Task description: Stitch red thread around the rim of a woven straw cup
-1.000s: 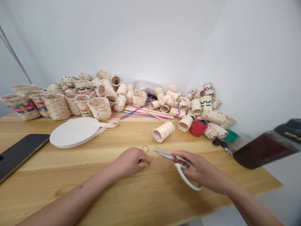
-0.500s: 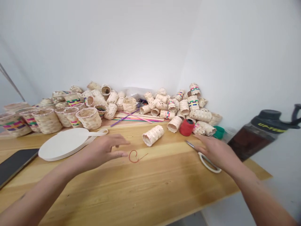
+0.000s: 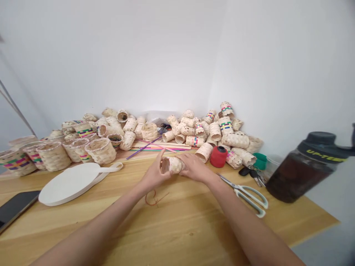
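Note:
A small pale woven basket (image 3: 172,163) lies on its side between my two hands, its open end facing left. My left hand (image 3: 157,170) is closed around the open end, thumb below and fingers above. From the other side, my right hand (image 3: 194,167) is closed over the basket's right end, partly hiding it. A loose curl of red thread (image 3: 151,199) lies on the table just below my left hand. To the right of my right hand are white-handled scissors (image 3: 244,194) and a red thread spool (image 3: 218,157).
Several woven baskets (image 3: 102,150) crowd the table's back edge, with coloured strips (image 3: 163,147) among them. A white tape roll (image 3: 69,183) and a phone (image 3: 18,208) lie at left. At right stand a dark bottle (image 3: 302,166), keys (image 3: 256,175) and a green container (image 3: 260,161).
Both hands have come inward and taken hold of the basket that lay alone on the table. My right hand has left the scissors, and the view has shifted slightly.

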Motion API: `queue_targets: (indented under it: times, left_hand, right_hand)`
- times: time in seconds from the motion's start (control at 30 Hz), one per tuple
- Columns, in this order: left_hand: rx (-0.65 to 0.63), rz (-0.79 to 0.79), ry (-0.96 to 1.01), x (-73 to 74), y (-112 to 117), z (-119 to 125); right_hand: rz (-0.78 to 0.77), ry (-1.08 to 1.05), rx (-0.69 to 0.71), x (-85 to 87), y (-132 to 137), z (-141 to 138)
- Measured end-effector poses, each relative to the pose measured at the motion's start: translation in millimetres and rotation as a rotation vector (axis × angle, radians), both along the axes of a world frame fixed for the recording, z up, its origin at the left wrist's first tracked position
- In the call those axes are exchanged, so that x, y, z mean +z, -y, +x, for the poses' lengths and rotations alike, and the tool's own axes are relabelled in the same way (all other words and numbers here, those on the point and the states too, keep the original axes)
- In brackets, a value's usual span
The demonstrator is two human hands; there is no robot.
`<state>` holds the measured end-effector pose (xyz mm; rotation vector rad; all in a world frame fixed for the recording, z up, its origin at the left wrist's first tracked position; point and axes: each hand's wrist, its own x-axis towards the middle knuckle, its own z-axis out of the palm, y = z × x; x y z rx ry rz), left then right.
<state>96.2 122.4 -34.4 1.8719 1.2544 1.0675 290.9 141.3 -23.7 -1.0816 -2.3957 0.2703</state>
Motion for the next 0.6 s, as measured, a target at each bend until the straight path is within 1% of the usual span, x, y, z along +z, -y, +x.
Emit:
queue_targets:
  times: [0.1, 0.13, 0.17, 0.23, 0.3, 0.37, 0.43, 0.47, 0.53, 0.6]
  left_hand:
    - [-0.076, 0.001, 0.179, 21.7, -2, -22]
    - [-0.124, -0.033, 0.275, 26.4, 0, -28]
    - [-0.178, -0.083, 0.362, 29.1, 2, -35]
    - [-0.286, -0.186, 0.482, 29.3, 9, -44]
    - [-0.359, -0.243, 0.514, 25.9, 18, -50]
    - [-0.385, -0.272, 0.545, 23.6, 26, -54]
    - [-0.358, -0.278, 0.593, 24.5, 33, -59]
    - [-0.332, -0.270, 0.615, 25.7, 36, -63]
    - [-0.260, -0.238, 0.633, 28.0, 42, -72]
    - [-0.186, -0.202, 0.619, 27.6, 48, -83]
  right_hand:
    - [-0.073, -0.120, 0.068, 8.7, 11, -4]
    - [-0.141, -0.179, 0.113, 11.4, 15, -6]
    - [-0.240, -0.258, 0.163, 13.7, 20, -10]
    - [-0.490, -0.450, 0.256, 18.0, 28, -18]
    - [-0.695, -0.608, 0.329, 22.6, 35, -28]
    - [-0.764, -0.658, 0.372, 27.7, 39, -39]
    - [-0.744, -0.662, 0.392, 32.4, 43, -51]
    - [-0.689, -0.647, 0.376, 34.0, 45, -57]
    - [-0.504, -0.598, 0.292, 34.2, 49, -69]
    - [-0.318, -0.568, 0.166, 29.3, 54, -80]
